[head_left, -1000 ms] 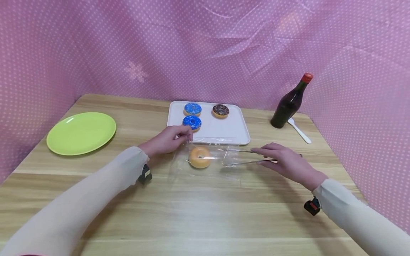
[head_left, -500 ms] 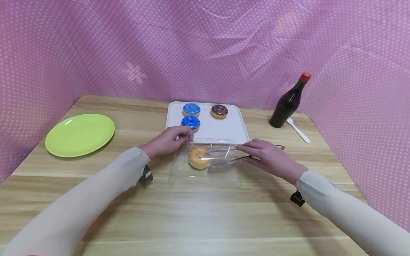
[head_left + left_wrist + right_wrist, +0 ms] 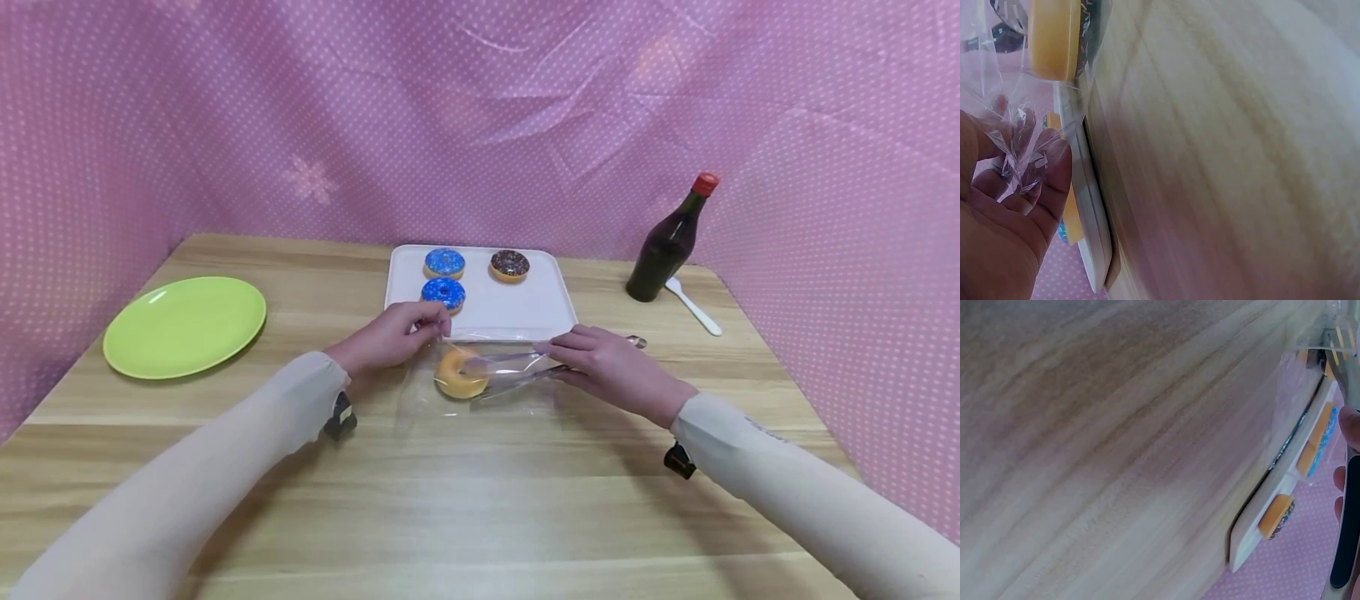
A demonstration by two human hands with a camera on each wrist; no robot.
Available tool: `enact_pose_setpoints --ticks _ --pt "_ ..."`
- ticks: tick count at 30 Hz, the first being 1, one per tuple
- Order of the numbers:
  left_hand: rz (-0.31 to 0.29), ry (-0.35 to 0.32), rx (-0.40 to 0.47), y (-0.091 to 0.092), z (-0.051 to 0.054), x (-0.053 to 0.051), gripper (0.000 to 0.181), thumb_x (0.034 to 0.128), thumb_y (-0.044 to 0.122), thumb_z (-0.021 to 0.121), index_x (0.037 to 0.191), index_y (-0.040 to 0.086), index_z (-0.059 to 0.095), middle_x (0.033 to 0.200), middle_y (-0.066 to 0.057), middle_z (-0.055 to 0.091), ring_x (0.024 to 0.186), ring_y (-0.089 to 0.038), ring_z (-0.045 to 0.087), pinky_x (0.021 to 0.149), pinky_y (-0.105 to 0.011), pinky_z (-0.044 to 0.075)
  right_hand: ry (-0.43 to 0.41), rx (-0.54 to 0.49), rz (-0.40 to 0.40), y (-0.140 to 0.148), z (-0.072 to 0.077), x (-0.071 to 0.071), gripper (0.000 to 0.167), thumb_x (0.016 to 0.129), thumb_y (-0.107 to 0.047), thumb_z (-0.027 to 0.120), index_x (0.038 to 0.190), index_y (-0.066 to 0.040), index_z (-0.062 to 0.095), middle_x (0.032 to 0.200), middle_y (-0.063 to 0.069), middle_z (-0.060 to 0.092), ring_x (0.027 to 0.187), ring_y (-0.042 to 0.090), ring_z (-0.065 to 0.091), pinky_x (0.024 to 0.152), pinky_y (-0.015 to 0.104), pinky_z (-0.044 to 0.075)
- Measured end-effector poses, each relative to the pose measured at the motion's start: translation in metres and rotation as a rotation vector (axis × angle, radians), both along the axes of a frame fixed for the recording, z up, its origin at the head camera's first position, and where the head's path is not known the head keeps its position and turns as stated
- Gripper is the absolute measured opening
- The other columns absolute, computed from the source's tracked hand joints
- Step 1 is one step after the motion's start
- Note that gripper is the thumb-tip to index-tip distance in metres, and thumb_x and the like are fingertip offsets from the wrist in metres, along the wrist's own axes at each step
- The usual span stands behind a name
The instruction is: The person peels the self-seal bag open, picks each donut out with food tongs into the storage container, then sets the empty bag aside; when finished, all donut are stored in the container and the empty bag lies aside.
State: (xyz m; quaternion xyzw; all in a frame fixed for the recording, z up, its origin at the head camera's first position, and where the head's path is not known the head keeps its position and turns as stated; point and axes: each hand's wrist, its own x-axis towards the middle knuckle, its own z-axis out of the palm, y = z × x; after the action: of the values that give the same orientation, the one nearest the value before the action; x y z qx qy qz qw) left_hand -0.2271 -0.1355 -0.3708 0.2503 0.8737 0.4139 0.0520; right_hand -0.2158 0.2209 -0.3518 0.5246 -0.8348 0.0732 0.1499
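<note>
My left hand [image 3: 397,337] pinches the edge of a clear plastic bag [image 3: 517,404], whose crumpled film [image 3: 1019,147] shows between the fingers in the left wrist view. Inside the bag lies a doughnut [image 3: 459,375], plain tan side up; its dark, sprinkled face [image 3: 1088,37] is turned down. Metal tongs [image 3: 525,379], held in my right hand [image 3: 611,367], reach into the bag from the right. Their tips are at the doughnut's right side; whether they clamp it I cannot tell. A black grip panel [image 3: 1347,525] shows on the tongs' handle.
Behind the bag, a white tray [image 3: 517,308] bears two blue doughnuts [image 3: 444,263] and a chocolate one [image 3: 510,265]. A green plate [image 3: 183,329] stands at left. At back right are a dark bottle [image 3: 667,250] with a red cap and a white plastic utensil [image 3: 693,308].
My right hand has moved left, carrying the tongs deeper into the bag until their tips reach the doughnut. My left hand stays in place on the bag's edge.
</note>
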Motion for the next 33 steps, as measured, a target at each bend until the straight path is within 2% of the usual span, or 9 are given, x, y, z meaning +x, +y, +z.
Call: enact_pose_setpoints --ticks 8,11,20,28,33 --pt "-0.009 0.029 0.007 -0.001 -0.004 0.000 0.018 0.1026 -0.004 0.056 0.099 0.009 0.067 0.099 -0.008 0.067 0.096 -0.022 0.057 0.087 -0.037 0.050 0.088 0.000 0.020 -0.005 0.001 -0.001 0.045 0.087 -0.012 0.084 0.130 -0.007 0.073 0.110 0.007 0.077 0.101 0.024 0.072 0.090 0.040 0.062" --pt "-0.010 0.023 0.010 0.000 -0.003 0.001 0.019 0.1025 -0.005 0.055 0.099 0.009 0.067 0.099 -0.008 0.067 0.097 -0.022 0.058 0.088 -0.037 0.050 0.070 -0.010 0.014 -0.007 0.002 -0.001 0.042 0.088 -0.011 0.083 0.129 -0.008 0.074 0.108 0.006 0.078 0.099 0.023 0.073 0.089 0.039 0.062" --pt "-0.010 0.049 0.034 -0.001 -0.003 0.002 0.020 0.1012 -0.007 0.055 0.096 0.008 0.068 0.098 -0.009 0.068 0.098 -0.023 0.059 0.091 -0.039 0.051 -0.130 -0.069 -0.044 -0.003 0.004 0.000 0.027 0.091 -0.009 0.079 0.118 -0.009 0.076 0.109 0.004 0.077 0.102 0.019 0.074 0.090 0.037 0.062" --pt "-0.004 0.057 0.050 -0.004 -0.005 0.003 0.019 0.1007 -0.007 0.056 0.095 0.007 0.068 0.097 -0.009 0.069 0.097 -0.022 0.060 0.089 -0.037 0.052 -0.332 -0.082 -0.080 0.001 0.008 0.001 0.036 0.093 -0.008 0.078 0.128 -0.008 0.074 0.111 0.006 0.078 0.095 0.013 0.070 0.083 0.035 0.060" --pt "-0.002 0.080 0.048 -0.008 -0.007 0.002 0.018 0.1002 -0.007 0.057 0.095 0.007 0.069 0.096 -0.008 0.069 0.095 -0.020 0.060 0.088 -0.034 0.052 -0.405 -0.104 -0.067 0.010 0.010 -0.001 0.038 0.093 -0.006 0.077 0.131 -0.010 0.073 0.113 0.004 0.079 0.093 0.009 0.067 0.079 0.033 0.058"
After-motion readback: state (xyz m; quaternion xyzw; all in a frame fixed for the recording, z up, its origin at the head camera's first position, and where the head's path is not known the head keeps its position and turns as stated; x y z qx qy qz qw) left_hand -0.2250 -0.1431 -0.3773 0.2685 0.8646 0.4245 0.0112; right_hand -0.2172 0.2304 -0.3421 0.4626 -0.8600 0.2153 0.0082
